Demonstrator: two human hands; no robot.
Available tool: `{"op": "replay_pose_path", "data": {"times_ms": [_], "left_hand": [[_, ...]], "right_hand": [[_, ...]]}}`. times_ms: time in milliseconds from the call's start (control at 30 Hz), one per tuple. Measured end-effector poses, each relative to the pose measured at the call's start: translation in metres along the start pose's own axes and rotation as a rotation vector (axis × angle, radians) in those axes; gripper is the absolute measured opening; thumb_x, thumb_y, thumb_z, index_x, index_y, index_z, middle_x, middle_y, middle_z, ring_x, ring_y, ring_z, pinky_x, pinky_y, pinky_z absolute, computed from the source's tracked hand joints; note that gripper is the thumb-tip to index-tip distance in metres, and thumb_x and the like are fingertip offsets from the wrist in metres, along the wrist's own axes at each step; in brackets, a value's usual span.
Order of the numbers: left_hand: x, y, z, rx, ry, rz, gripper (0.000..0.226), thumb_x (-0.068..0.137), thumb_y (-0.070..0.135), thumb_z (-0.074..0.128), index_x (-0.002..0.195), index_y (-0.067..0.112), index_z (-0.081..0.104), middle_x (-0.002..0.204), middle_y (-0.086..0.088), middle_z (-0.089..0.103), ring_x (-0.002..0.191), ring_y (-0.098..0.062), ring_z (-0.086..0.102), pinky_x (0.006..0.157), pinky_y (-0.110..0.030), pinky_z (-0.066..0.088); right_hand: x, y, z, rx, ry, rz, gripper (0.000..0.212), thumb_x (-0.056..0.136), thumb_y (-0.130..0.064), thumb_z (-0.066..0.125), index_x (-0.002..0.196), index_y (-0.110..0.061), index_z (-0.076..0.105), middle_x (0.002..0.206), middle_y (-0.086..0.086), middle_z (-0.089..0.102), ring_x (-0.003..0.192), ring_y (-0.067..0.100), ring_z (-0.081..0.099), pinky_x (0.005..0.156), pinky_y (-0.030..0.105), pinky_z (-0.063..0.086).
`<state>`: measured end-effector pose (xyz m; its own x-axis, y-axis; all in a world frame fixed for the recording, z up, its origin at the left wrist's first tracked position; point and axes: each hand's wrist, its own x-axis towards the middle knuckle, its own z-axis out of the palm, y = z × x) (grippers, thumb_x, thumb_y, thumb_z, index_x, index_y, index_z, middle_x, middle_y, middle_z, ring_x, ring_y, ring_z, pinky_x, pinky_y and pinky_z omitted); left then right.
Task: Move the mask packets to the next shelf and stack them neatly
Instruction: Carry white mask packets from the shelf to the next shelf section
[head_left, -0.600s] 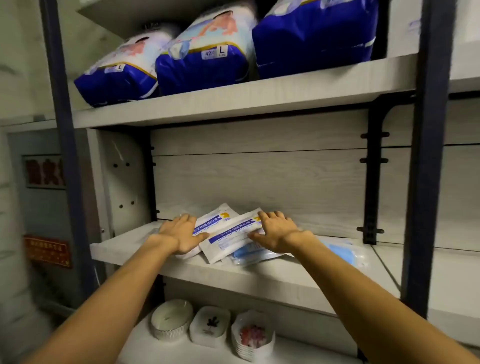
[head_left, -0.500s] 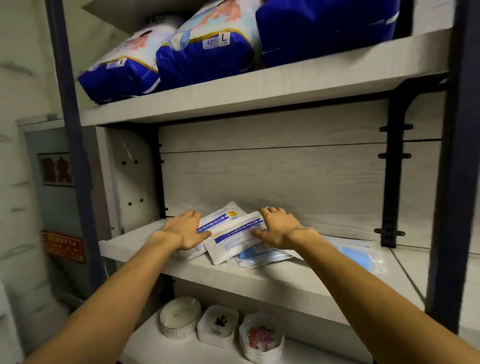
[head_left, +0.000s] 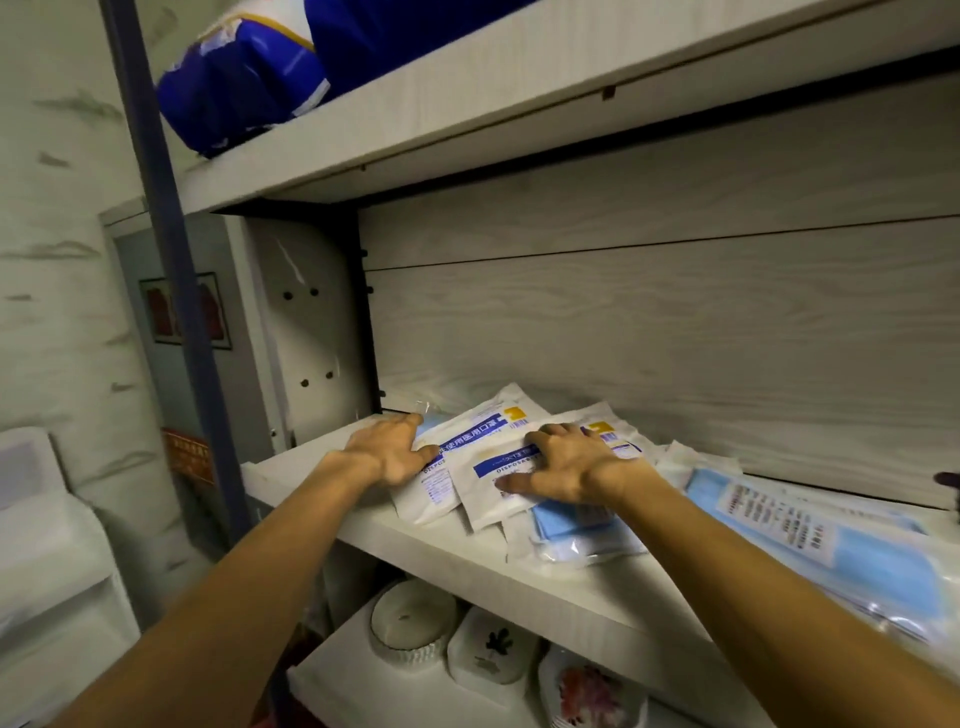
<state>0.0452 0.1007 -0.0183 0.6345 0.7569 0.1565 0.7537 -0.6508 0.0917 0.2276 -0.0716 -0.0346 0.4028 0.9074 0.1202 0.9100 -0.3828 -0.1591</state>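
Observation:
Several mask packets lie in a loose overlapping pile on the middle shelf. Two white packets with blue labels sit on top: one at the left, one in front of it. Clear packets of blue masks lie under them, and a larger clear packet of blue masks lies to the right. My left hand rests on the left edge of the pile, fingers on the left white packet. My right hand lies flat with spread fingers on the front white packet.
The shelf above holds blue and white diaper packs. The shelf below carries a round white bowl, a white dish with a black leaf print and a patterned container. A dark blue upright post stands at the left.
The camera has come closer and swung left, so the pile looks larger. Both hands stay on the packets, drawn slightly nearer each other.

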Motion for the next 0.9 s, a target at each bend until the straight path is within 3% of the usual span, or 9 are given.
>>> {"op": "replay_pose_path", "data": {"times_ms": [133,300,433,567,667,800,900], "left_hand": [[0.035,0.002,0.014,-0.138,-0.06,0.006,0.072,0.094,0.065,0.048,0.154,0.028,0.034,0.152,-0.002,0.049,0.131,-0.027,0.054,0.107,-0.043,0.046],[0.077,-0.001,0.028,-0.442,-0.097,0.063,0.057,0.094,0.054,0.06,0.141,0.022,0.052,0.125,-0.001,0.067,0.104,-0.022,0.069,0.093,-0.043,0.057],[0.094,-0.011,0.03,-0.709,-0.196,0.097,0.039,0.093,0.038,0.069,0.124,0.014,0.065,0.1,-0.006,0.076,0.083,-0.021,0.075,0.078,-0.039,0.064],[0.094,-0.013,0.029,-0.934,-0.193,0.114,0.027,0.095,0.023,0.07,0.115,0.008,0.063,0.099,-0.015,0.076,0.069,-0.02,0.074,0.059,-0.03,0.062],[0.094,-0.014,0.032,-1.061,-0.169,0.111,0.032,0.095,0.022,0.069,0.12,0.005,0.058,0.093,-0.014,0.076,0.068,-0.023,0.073,0.063,-0.036,0.061],[0.09,-0.017,0.03,-1.184,-0.178,0.104,0.038,0.094,0.025,0.071,0.123,0.008,0.054,0.089,-0.014,0.079,0.069,-0.026,0.076,0.066,-0.041,0.063],[0.084,-0.018,0.026,-1.252,-0.21,0.062,0.038,0.093,0.029,0.072,0.121,0.01,0.055,0.085,-0.011,0.08,0.07,-0.028,0.076,0.068,-0.044,0.063]], "right_hand": [[0.019,0.006,0.009,0.041,0.068,-0.023,0.092,0.08,-0.083,0.047,0.151,-0.025,0.042,0.157,0.004,0.041,0.144,0.029,0.036,0.121,0.046,0.024],[0.03,0.011,0.014,0.028,0.203,-0.025,0.106,0.071,-0.086,0.057,0.153,-0.024,0.034,0.161,0.004,0.032,0.151,0.028,0.023,0.125,0.046,0.016],[0.027,0.004,0.02,-0.061,0.325,0.2,0.135,0.056,-0.098,0.048,0.159,-0.016,0.016,0.167,0.01,0.017,0.155,0.034,0.009,0.123,0.062,0.007],[0.018,-0.002,0.018,0.17,0.309,0.544,0.154,0.052,-0.093,0.064,0.159,-0.009,-0.006,0.167,0.023,0.002,0.154,0.044,0.005,0.123,0.061,0.01],[0.02,-0.005,0.018,0.282,0.271,0.653,0.155,0.05,-0.089,0.071,0.159,-0.007,-0.003,0.164,0.025,0.017,0.151,0.044,0.02,0.123,0.059,0.019],[0.024,-0.006,0.021,0.393,0.312,0.657,0.156,0.046,-0.082,0.079,0.159,-0.012,-0.001,0.161,0.019,0.028,0.148,0.04,0.028,0.121,0.059,0.023],[0.023,-0.009,0.019,0.456,0.321,0.611,0.141,0.045,-0.073,0.087,0.153,-0.016,0.017,0.151,0.011,0.044,0.137,0.036,0.045,0.117,0.056,0.033]]}}
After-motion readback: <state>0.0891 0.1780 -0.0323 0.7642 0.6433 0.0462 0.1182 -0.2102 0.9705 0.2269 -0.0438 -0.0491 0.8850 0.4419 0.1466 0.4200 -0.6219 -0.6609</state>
